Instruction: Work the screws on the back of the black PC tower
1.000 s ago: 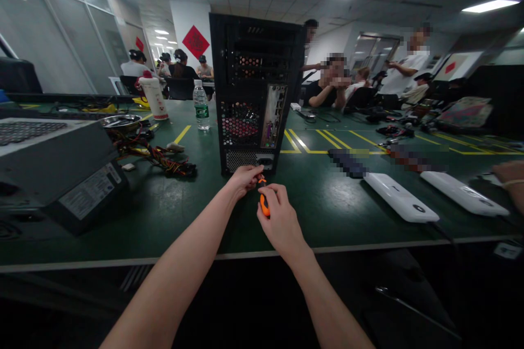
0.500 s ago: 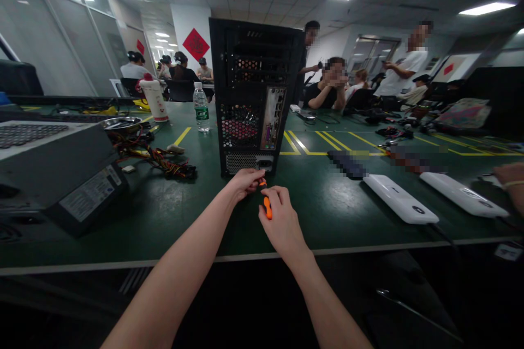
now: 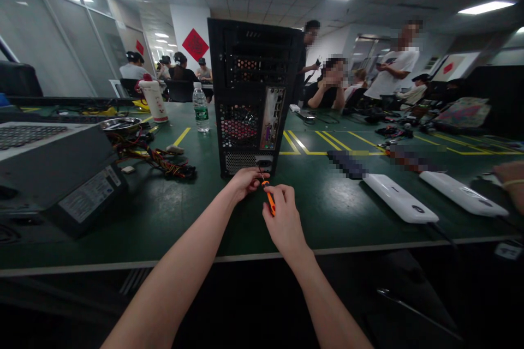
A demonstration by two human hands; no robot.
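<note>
A black computer tower (image 3: 254,76) stands upright with its back panel, ports and power socket facing me. My right hand (image 3: 285,215) is closed around the handle of an orange-and-black screwdriver (image 3: 268,196), whose thin shaft points up and away toward the case's bottom edge. At the lower part of the power supply grille (image 3: 241,162), my left hand (image 3: 246,182) has its fingers curled and pinched close beside the shaft. Whether they grip the shaft or a small piece is hidden. The screwdriver's tip is too small to make out against the case.
At left sits a loose power supply (image 3: 61,174) with bundled cables (image 3: 164,161) and a metal bowl (image 3: 120,124). A water bottle (image 3: 200,109) and a white tumbler (image 3: 154,99) stand behind. White power banks (image 3: 399,199) lie at right, near another person's hand (image 3: 511,174).
My right hand has shifted slightly right and drawn the screwdriver handle back from my left fingers. More of its shaft now shows between my hands. The tower stays in place.
</note>
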